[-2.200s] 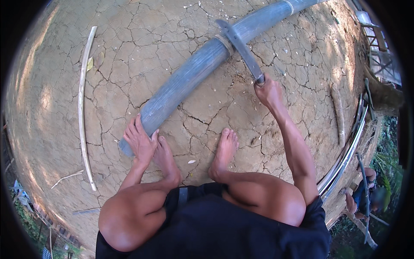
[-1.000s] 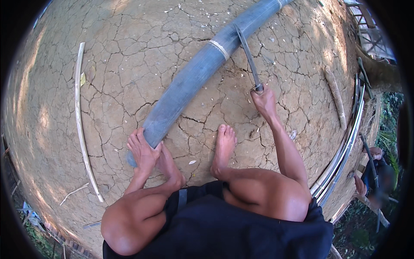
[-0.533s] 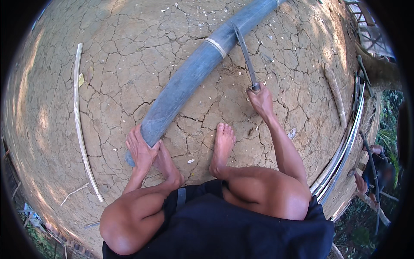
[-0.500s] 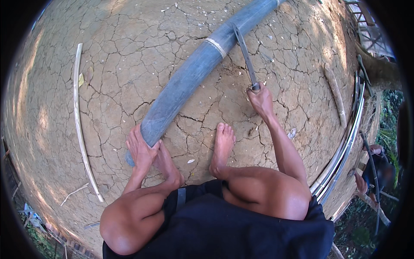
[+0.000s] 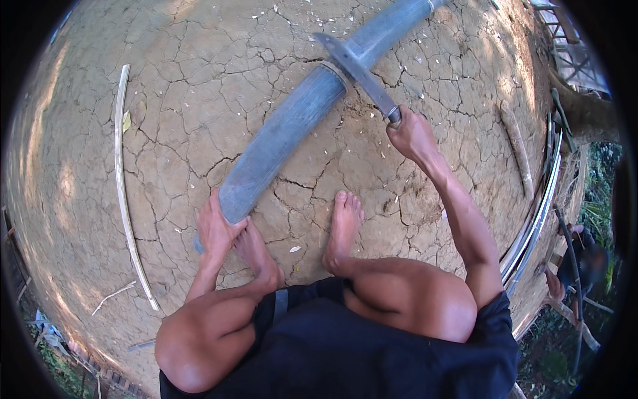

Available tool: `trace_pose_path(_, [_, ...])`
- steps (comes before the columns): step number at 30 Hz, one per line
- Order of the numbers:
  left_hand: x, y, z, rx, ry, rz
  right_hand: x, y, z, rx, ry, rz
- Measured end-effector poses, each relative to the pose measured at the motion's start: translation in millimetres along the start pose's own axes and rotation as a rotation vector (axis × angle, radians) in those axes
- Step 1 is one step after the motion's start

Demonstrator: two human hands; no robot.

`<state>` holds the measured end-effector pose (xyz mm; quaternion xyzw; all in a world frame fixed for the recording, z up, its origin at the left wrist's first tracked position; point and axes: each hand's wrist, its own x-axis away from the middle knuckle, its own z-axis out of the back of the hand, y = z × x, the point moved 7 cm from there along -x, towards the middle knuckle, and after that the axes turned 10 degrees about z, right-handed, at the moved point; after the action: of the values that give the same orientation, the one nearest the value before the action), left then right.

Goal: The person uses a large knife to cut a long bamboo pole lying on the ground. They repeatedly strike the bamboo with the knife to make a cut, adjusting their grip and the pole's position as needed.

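Bamboo (image 5: 282,136) on ground (image 5: 193,126), long axis slanting fwd-R from L hand (image 5: 216,225), which grips its near end. R hand (image 5: 413,135), wrapped round knife (image 5: 364,78) handle, is nearer the ring (image 5: 331,70); blade crosswise over bamboo just beyond, contact unclear.

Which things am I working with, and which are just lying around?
In use:
thick bamboo pole, left hand holding it
machete, in the right hand

Lying about:
long pale strip, left
yellowish leaf beside it
rough stick, right
bundle of strips, far right
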<state>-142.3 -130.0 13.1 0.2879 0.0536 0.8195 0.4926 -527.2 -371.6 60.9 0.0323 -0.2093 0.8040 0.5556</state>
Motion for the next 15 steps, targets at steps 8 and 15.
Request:
trace_pose_path(8, [7, 1, -6, -0.034, 0.114, -0.034, 1, -2, 14, 0.043, -0.01, -0.019])
trace_pose_path(15, [9, 3, -10, -0.073, 0.134, -0.029, 5, -6, 27, 0.074, -0.012, -0.058])
